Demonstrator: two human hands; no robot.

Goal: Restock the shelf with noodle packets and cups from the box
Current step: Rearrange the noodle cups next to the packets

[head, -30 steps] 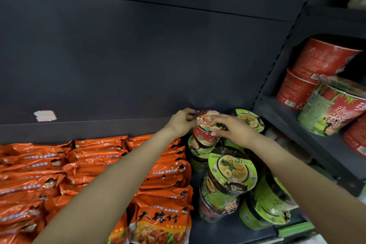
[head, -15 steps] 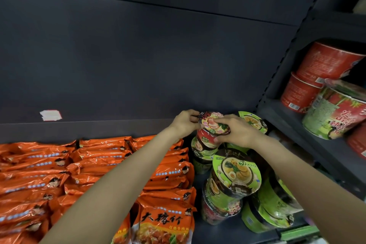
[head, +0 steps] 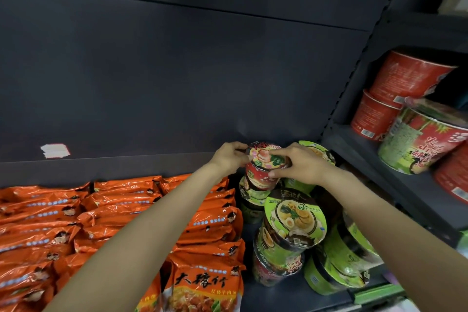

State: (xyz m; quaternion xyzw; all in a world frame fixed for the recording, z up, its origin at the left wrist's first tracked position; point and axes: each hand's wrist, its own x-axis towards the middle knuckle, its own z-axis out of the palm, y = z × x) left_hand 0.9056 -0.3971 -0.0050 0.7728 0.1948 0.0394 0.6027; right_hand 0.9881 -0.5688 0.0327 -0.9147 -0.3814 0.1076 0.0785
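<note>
1. The dark shelf fills most of the view; its back panel is bare apart from a small torn white label at the left.
2. Orange noodle packets lie in overlapping rows across the left half of the shelf. The rows run off the left and bottom edges, and both forearms hide part of them.
3. On a neighbouring shelf at the right stand large red tubs and a red-and-green bowl, the bowl cut by the frame edge.
4. Green noodle cups are stacked at the shelf's right end; some are tilted, and the lower ones are partly hidden behind those in front.
5. A red noodle cup sits atop a green cup at the back of this group, tilted slightly towards the camera.
6. The right hand curls over the red cup, fingers across its lid and thumb against its side.
7. The left hand pinches the lid's left rim; its fingertips are hard to make out.
</note>
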